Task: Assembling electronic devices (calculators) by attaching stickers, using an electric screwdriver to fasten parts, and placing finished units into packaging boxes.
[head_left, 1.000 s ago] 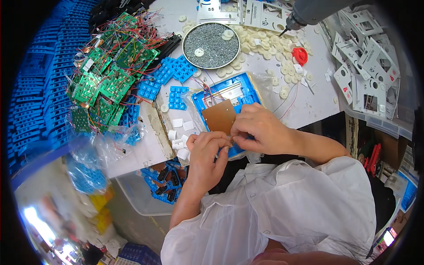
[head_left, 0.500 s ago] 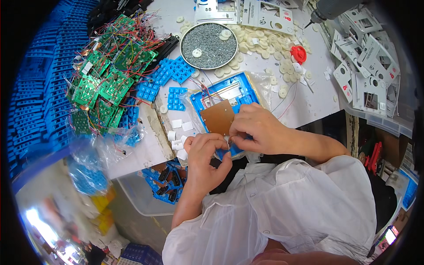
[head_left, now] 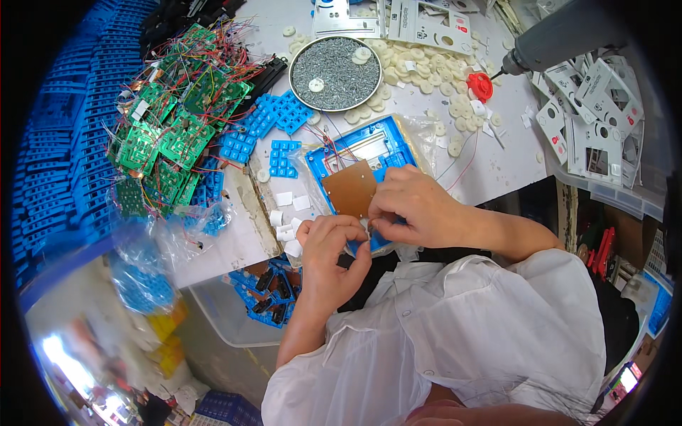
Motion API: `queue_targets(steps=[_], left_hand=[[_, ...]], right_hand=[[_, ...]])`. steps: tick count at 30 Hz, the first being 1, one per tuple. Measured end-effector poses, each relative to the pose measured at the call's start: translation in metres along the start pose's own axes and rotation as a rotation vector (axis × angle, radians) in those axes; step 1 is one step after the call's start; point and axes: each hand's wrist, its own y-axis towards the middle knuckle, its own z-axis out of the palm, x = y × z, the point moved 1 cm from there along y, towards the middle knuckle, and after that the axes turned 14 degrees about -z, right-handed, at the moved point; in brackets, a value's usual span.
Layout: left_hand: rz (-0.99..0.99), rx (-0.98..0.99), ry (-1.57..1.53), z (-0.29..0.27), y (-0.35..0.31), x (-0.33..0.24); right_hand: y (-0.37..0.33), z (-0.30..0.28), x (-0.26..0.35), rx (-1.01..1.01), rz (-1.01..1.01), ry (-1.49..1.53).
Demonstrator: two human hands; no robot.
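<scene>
A blue plastic casing (head_left: 403, 144) lies on a plastic bag in front of me, its inside facing up. A brown circuit board (head_left: 348, 188) sits tilted inside it, with thin wires (head_left: 328, 145) loose at its far left. My left hand (head_left: 331, 245) is at the casing's near left corner, thumb and fingers drawn together. My right hand (head_left: 406, 206) reaches over the near right part of the board, its fingers pinched close to the left fingertips. Between the fingertips is something small and pale, too hidden to name.
A round tin of screws (head_left: 336, 74) stands beyond the casing, beside scattered cream discs (head_left: 419, 71). Green circuit boards (head_left: 167, 128) with wires pile up at left, near blue keypads (head_left: 284, 157). An electric screwdriver (head_left: 561, 39) hangs at upper right, over white panels (head_left: 597, 142).
The hanging electric screwdriver has swung nearer and further into view, its tip now beside the red part. Both hands stay almost still at the casing's near edge.
</scene>
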Motion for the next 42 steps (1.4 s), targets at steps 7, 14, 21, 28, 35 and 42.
queue_targets(steps=[7,14,21,28,35,42], left_hand=[[0.000,0.001,-0.012,0.000,-0.001,0.000],[0.010,0.004,-0.043,0.001,-0.001,0.003],[-0.011,0.011,-0.021,0.000,-0.001,0.002],[-0.020,0.023,-0.031,0.000,-0.001,0.002],[-0.042,-0.014,-0.128,0.008,-0.001,0.002],[-0.025,-0.111,-0.175,0.024,0.001,-0.005]], right_hand=[[0.000,0.001,-0.001,-0.002,-0.017,-0.004],[0.000,-0.001,0.000,-0.001,-0.011,0.032],[0.000,-0.001,0.000,0.006,-0.017,0.026],[-0.001,0.001,-0.001,-0.003,-0.021,-0.006],[-0.013,0.006,0.015,-0.196,-0.070,-0.038],[-0.023,0.004,0.022,-0.218,0.069,0.061]])
